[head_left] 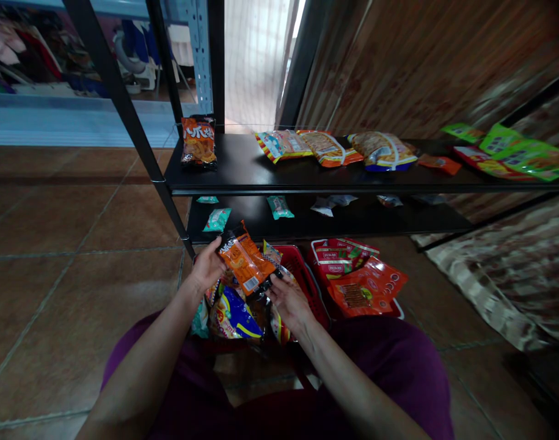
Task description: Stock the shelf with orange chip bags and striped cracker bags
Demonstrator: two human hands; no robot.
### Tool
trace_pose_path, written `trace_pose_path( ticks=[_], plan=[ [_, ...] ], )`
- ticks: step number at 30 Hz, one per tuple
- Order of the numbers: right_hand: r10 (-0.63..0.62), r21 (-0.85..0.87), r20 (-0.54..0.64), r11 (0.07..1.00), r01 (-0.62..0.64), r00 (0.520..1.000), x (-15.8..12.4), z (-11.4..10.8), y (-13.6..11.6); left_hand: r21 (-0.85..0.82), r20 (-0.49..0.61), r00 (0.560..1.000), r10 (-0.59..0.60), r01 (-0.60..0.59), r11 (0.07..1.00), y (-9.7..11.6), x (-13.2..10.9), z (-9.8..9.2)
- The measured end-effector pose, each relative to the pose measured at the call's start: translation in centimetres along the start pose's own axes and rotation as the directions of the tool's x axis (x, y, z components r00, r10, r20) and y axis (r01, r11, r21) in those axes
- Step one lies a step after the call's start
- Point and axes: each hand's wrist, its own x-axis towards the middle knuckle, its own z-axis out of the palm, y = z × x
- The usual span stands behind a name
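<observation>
Between my two hands is an orange and black snack bag (246, 261), its barcode side facing up. My left hand (208, 266) grips its upper left end, and my right hand (289, 299) pinches its lower right end. The bag is tilted above a red basket (312, 296) full of snack packets. Among these, a blue and yellow packet (237, 315) lies under the held bag. On the upper shelf stands a similar orange and black snack bag (198, 143), upright at the left end.
A black shelf rack (242, 177) stands ahead, with several snack packs (330, 148) on top and green packs (512, 146) at right. Small teal packets (217, 219) lie on the lower shelf. Another basket (319, 260) holds red and orange packs (366, 286). A curtain hangs right.
</observation>
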Motion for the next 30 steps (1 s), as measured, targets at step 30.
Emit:
trace_pose_path(
  ticks=[30],
  plan=[
    [-0.497,-0.368,0.237,0.749,0.550,0.835,-1.8,2.5,-2.5,0.164,0.051,0.980,0.193,-0.199,0.966,0.5,-1.1,0.7]
  ],
)
